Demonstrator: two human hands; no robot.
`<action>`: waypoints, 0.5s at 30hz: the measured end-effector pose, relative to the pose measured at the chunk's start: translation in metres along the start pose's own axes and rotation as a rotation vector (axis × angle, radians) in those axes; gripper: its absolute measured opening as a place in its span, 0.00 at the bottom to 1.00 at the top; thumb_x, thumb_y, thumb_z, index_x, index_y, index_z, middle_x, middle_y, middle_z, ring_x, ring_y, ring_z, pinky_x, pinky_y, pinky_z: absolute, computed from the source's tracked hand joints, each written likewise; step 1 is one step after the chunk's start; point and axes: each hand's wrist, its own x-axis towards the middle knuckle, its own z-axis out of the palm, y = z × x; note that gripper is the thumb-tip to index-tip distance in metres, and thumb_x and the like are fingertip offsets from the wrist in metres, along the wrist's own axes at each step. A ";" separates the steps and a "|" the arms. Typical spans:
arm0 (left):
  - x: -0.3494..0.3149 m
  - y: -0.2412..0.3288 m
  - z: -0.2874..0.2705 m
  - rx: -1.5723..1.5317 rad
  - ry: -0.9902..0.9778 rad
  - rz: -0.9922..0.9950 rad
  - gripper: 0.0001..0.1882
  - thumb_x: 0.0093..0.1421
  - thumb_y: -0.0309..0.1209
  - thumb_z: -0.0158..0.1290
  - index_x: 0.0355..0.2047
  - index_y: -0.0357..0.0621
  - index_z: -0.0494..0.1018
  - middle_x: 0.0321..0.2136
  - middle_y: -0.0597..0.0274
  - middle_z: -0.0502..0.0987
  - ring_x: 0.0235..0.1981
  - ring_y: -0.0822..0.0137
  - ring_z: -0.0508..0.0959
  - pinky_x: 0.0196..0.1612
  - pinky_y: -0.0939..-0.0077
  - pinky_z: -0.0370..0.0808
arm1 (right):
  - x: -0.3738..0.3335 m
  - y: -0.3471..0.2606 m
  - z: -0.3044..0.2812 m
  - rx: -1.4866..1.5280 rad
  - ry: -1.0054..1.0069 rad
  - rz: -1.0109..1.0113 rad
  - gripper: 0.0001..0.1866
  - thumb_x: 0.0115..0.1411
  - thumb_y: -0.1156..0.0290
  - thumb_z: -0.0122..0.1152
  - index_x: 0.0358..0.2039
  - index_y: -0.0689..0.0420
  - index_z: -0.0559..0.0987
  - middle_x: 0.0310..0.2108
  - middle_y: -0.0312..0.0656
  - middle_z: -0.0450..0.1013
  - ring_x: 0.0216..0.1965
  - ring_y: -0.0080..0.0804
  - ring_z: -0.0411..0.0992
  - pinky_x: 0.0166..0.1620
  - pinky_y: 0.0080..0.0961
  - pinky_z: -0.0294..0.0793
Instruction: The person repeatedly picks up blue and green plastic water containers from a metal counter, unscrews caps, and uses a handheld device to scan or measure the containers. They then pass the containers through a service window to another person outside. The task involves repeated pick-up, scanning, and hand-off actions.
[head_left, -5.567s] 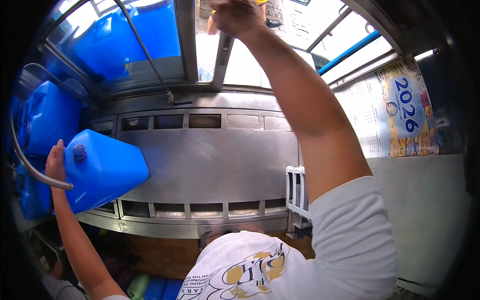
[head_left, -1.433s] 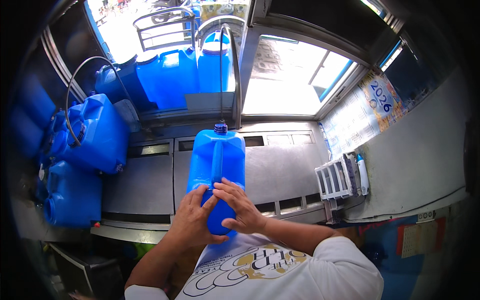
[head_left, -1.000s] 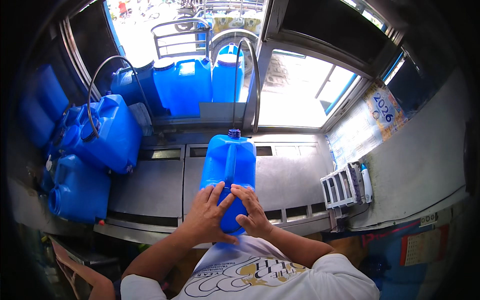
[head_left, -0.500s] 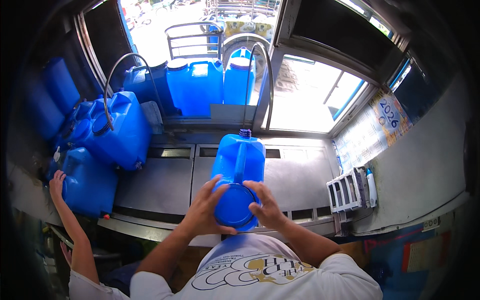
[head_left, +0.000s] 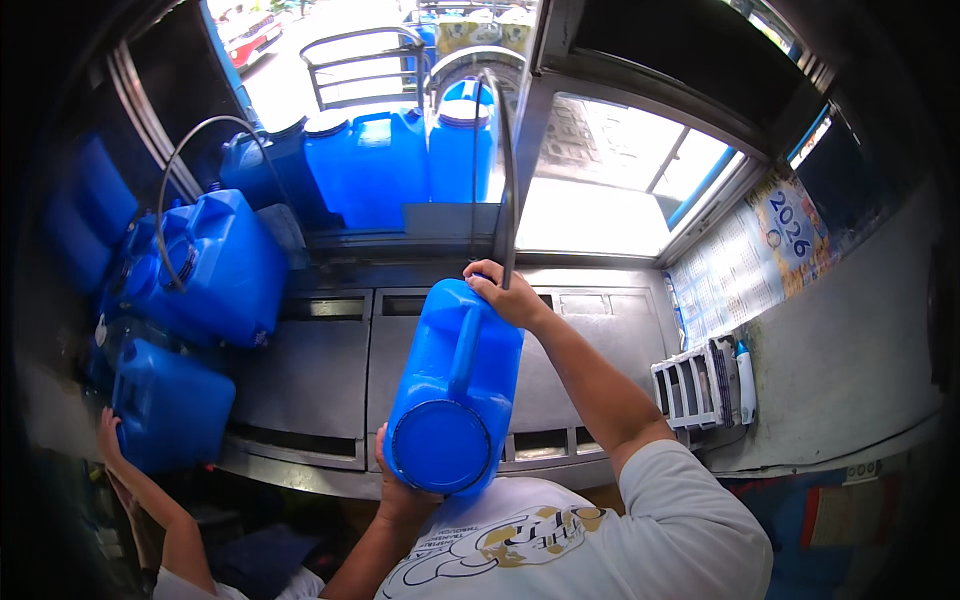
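A blue plastic water jug [head_left: 455, 390] with a long moulded handle and a wide round lid [head_left: 441, 446] is in front of me, its lid end close to my shirt. My left hand [head_left: 402, 487] supports it low on the left near the lid, with some fingers hidden by the jug. At the far end, my right hand [head_left: 505, 295] is closed over the small spout, covering its cap. Just above that hand hangs a curved metal pipe [head_left: 513, 180].
More blue jugs [head_left: 368, 165] stand along the window and at the left [head_left: 225, 265]. A co-worker's hand [head_left: 110, 435] touches another jug [head_left: 175, 405]. The steel counter [head_left: 320, 370] runs beneath. At right are a white rack [head_left: 690, 390] and a wall calendar [head_left: 750, 240].
My hands have left the round lid: the right went to the spout, the left to the lower side. The jug has tilted and shifted left. The co-worker's jug has moved nearer.
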 end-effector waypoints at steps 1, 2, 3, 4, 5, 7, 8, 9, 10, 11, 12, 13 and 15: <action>0.007 0.000 -0.005 0.129 0.039 0.100 0.69 0.42 0.38 0.76 0.70 0.51 0.33 0.63 0.53 0.61 0.63 0.59 0.66 0.65 0.56 0.65 | -0.008 0.002 -0.007 -0.009 0.043 0.034 0.19 0.65 0.58 0.52 0.49 0.56 0.78 0.46 0.49 0.77 0.49 0.45 0.75 0.55 0.36 0.71; 0.016 0.003 -0.016 0.372 0.015 0.310 0.65 0.46 0.37 0.74 0.71 0.50 0.35 0.63 0.53 0.62 0.62 0.60 0.67 0.64 0.58 0.66 | -0.018 0.005 -0.017 -0.011 0.093 0.069 0.19 0.65 0.58 0.52 0.49 0.56 0.78 0.46 0.49 0.77 0.49 0.45 0.75 0.55 0.36 0.71; 0.025 0.004 -0.026 0.598 -0.037 0.555 0.61 0.50 0.35 0.72 0.71 0.50 0.37 0.63 0.53 0.63 0.61 0.61 0.68 0.63 0.60 0.68 | -0.031 0.009 -0.028 -0.051 0.179 0.028 0.19 0.65 0.58 0.51 0.49 0.56 0.78 0.47 0.50 0.77 0.50 0.47 0.75 0.55 0.37 0.70; 0.036 0.005 -0.035 0.537 -0.076 0.420 0.64 0.46 0.35 0.74 0.71 0.49 0.37 0.63 0.53 0.63 0.62 0.60 0.68 0.64 0.59 0.67 | -0.039 0.013 -0.042 0.000 0.157 0.043 0.20 0.65 0.58 0.50 0.51 0.56 0.77 0.48 0.51 0.77 0.51 0.49 0.74 0.57 0.38 0.69; 0.051 0.004 -0.039 0.474 -0.121 0.326 0.68 0.41 0.34 0.76 0.71 0.49 0.37 0.63 0.52 0.63 0.62 0.59 0.68 0.64 0.58 0.67 | -0.050 0.018 -0.059 -0.087 0.167 0.037 0.20 0.65 0.58 0.50 0.51 0.56 0.77 0.49 0.51 0.77 0.52 0.50 0.74 0.57 0.39 0.70; 0.083 0.005 -0.041 0.391 -0.224 0.156 0.72 0.36 0.33 0.79 0.71 0.49 0.37 0.62 0.51 0.63 0.62 0.58 0.68 0.64 0.57 0.66 | -0.063 0.030 -0.096 -0.327 0.150 -0.019 0.20 0.65 0.56 0.51 0.50 0.56 0.77 0.50 0.52 0.76 0.53 0.50 0.73 0.56 0.40 0.70; 0.100 0.006 -0.038 0.366 -0.275 0.082 0.72 0.35 0.33 0.79 0.71 0.49 0.37 0.62 0.51 0.63 0.62 0.58 0.68 0.64 0.57 0.67 | -0.064 0.035 -0.120 -0.497 0.072 -0.017 0.23 0.67 0.50 0.51 0.51 0.56 0.76 0.50 0.52 0.76 0.53 0.49 0.73 0.56 0.41 0.71; 0.114 0.005 -0.028 0.353 -0.309 0.027 0.73 0.34 0.33 0.79 0.71 0.49 0.37 0.62 0.52 0.63 0.61 0.58 0.69 0.64 0.58 0.67 | -0.062 0.039 -0.144 -0.509 -0.018 0.061 0.25 0.67 0.48 0.51 0.51 0.55 0.76 0.49 0.52 0.76 0.53 0.50 0.74 0.55 0.42 0.71; 0.127 0.005 -0.018 0.358 -0.326 -0.002 0.73 0.34 0.32 0.80 0.71 0.49 0.37 0.62 0.52 0.64 0.61 0.58 0.69 0.64 0.58 0.68 | -0.057 0.042 -0.165 -0.505 -0.103 0.107 0.26 0.67 0.45 0.50 0.52 0.55 0.75 0.47 0.52 0.77 0.52 0.50 0.74 0.55 0.42 0.72; 0.138 0.003 -0.005 0.374 -0.329 -0.009 0.73 0.33 0.32 0.80 0.71 0.50 0.37 0.62 0.52 0.64 0.61 0.58 0.70 0.64 0.58 0.68 | -0.055 0.045 -0.180 -0.567 -0.137 0.149 0.28 0.68 0.43 0.49 0.55 0.52 0.74 0.49 0.52 0.77 0.53 0.51 0.74 0.57 0.44 0.71; 0.148 0.001 0.011 0.384 -0.327 0.001 0.74 0.33 0.32 0.80 0.71 0.50 0.38 0.62 0.52 0.64 0.60 0.58 0.70 0.63 0.59 0.68 | -0.052 0.049 -0.196 -0.587 -0.141 0.171 0.28 0.68 0.43 0.49 0.55 0.53 0.74 0.49 0.53 0.77 0.53 0.51 0.74 0.57 0.44 0.70; 0.157 -0.002 0.026 0.395 -0.324 0.012 0.74 0.33 0.32 0.80 0.71 0.50 0.38 0.61 0.52 0.64 0.60 0.58 0.70 0.63 0.59 0.69 | -0.051 0.053 -0.212 -0.604 -0.144 0.185 0.28 0.68 0.43 0.48 0.56 0.53 0.73 0.49 0.53 0.77 0.53 0.51 0.74 0.57 0.44 0.70; 0.171 -0.012 0.061 0.396 -0.307 0.040 0.73 0.33 0.32 0.80 0.71 0.51 0.38 0.61 0.52 0.65 0.60 0.58 0.70 0.63 0.60 0.69 | -0.050 0.065 -0.239 -0.607 -0.138 0.251 0.29 0.67 0.43 0.49 0.56 0.54 0.73 0.49 0.54 0.77 0.53 0.51 0.74 0.57 0.44 0.70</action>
